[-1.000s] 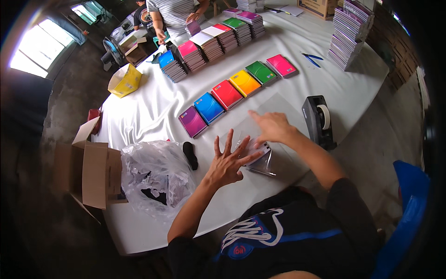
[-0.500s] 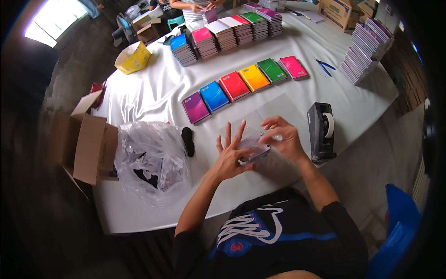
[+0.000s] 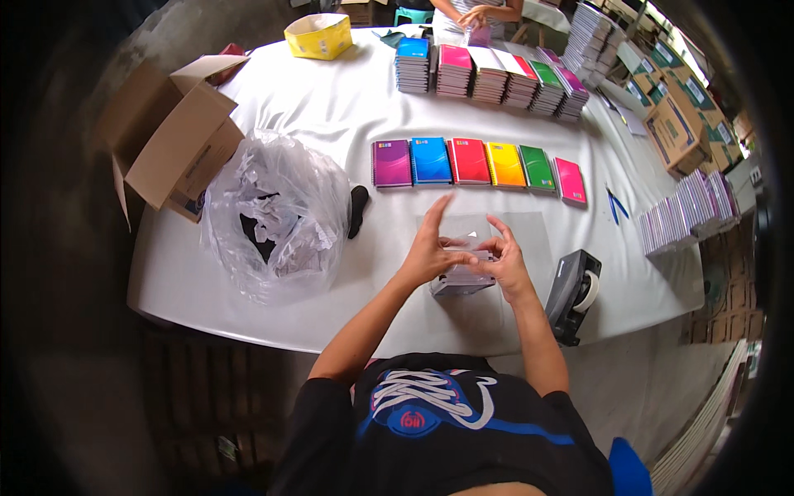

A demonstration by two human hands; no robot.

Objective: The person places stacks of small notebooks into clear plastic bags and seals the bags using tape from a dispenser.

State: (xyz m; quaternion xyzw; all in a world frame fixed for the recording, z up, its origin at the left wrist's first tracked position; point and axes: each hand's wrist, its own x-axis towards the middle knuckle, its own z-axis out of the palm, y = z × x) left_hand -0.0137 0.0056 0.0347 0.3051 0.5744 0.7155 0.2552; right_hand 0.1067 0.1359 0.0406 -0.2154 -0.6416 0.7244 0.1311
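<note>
A small notebook bundle (image 3: 463, 285) in clear plastic lies in front of me, its top partly hidden by my hands. My left hand (image 3: 434, 255) is over its left side, open, index finger stretched up and thumb reaching across the top. On the right side my right hand (image 3: 506, 263) is open, fingers bent and spread, thumb close to the left thumb. Beneath the bundle is a clear plastic sheet (image 3: 528, 231). Just beyond, a row of notebooks includes a purple one (image 3: 391, 164), a red one (image 3: 471, 161) and a pink one (image 3: 569, 181).
At right stand a black tape dispenser (image 3: 569, 289), blue cutters (image 3: 614, 207) and notebook stacks (image 3: 682, 217). To the left are a plastic bag of paper scraps (image 3: 285, 219), a black object (image 3: 358, 211) and an open carton (image 3: 178, 153). Farther back, a person (image 3: 477, 15) stands behind stacked notebooks (image 3: 454, 73).
The view has turned, so the table sits differently in the picture. My right hand's fingers have spread from a near pinch, and my left thumb now reaches across the bundle.
</note>
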